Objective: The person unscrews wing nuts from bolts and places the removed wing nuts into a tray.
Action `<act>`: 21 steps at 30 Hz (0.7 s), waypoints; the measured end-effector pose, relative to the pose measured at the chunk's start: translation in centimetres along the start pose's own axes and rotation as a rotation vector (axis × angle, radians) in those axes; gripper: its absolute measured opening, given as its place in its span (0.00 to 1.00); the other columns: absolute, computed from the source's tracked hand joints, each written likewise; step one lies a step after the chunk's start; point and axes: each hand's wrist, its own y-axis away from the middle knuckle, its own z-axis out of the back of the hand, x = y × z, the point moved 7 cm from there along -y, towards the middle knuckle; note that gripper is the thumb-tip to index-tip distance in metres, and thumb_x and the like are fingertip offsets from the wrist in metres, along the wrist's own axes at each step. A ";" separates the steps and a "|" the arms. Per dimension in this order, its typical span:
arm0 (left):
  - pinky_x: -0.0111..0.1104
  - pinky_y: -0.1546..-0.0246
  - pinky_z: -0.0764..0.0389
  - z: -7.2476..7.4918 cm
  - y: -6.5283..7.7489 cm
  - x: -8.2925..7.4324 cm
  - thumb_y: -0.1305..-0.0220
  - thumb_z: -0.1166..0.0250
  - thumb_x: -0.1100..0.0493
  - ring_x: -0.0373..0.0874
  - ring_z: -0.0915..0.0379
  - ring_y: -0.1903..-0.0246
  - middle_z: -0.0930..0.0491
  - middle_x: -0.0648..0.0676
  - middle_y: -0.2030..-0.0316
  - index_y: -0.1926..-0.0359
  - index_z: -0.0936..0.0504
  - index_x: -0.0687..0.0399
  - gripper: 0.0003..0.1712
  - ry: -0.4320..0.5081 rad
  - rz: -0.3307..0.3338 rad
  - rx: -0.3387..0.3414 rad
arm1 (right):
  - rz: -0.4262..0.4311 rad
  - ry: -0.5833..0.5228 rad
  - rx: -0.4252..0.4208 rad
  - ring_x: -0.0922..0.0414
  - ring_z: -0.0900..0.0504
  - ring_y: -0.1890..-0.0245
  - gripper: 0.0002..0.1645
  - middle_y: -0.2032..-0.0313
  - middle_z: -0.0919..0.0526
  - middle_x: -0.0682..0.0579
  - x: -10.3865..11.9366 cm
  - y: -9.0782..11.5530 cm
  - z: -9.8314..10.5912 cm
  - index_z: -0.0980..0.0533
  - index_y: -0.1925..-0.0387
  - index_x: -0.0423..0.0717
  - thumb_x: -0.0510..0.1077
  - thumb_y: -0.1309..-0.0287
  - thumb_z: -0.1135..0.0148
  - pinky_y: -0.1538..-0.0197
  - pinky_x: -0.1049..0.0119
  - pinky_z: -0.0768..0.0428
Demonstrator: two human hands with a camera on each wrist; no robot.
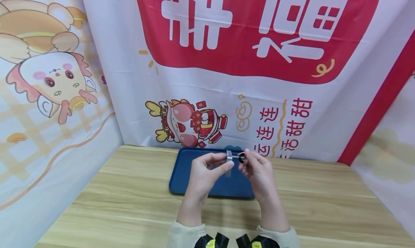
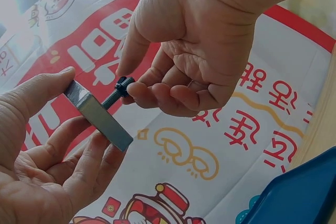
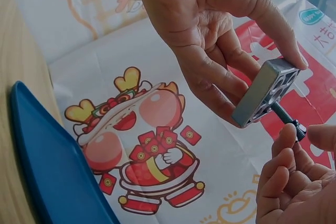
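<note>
My left hand (image 1: 202,174) holds a small metal block (image 2: 102,119) by its edges, between the thumb and fingers. The block has a flat silvery back and, in the right wrist view, a recessed, ribbed front (image 3: 275,90). From that front sticks out a threaded bolt (image 3: 282,113) with a black knob-like head (image 3: 300,129). My right hand (image 1: 260,170) pinches this head between thumb and index finger, the other fingers curled below. Both hands are raised over a blue tray (image 1: 233,186). How deep the bolt sits in the block cannot be made out.
The tray lies on a light wooden table (image 1: 113,197), close to the back wall. A white and red printed cloth (image 1: 129,96) hangs behind it. Another printed cloth (image 1: 58,143) runs along the left side.
</note>
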 end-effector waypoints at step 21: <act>0.35 0.51 0.18 -0.2 0.0 -0.2 0.41 0.27 0.60 0.44 0.20 0.55 0.15 0.59 0.52 0.49 0.15 0.61 0.19 -0.010 -0.025 0.020 | -0.023 0.007 -0.017 0.65 0.25 0.72 0.18 0.81 0.21 0.63 0.2 0.3 -0.2 0.21 0.78 0.61 0.47 0.30 0.43 0.58 0.62 0.37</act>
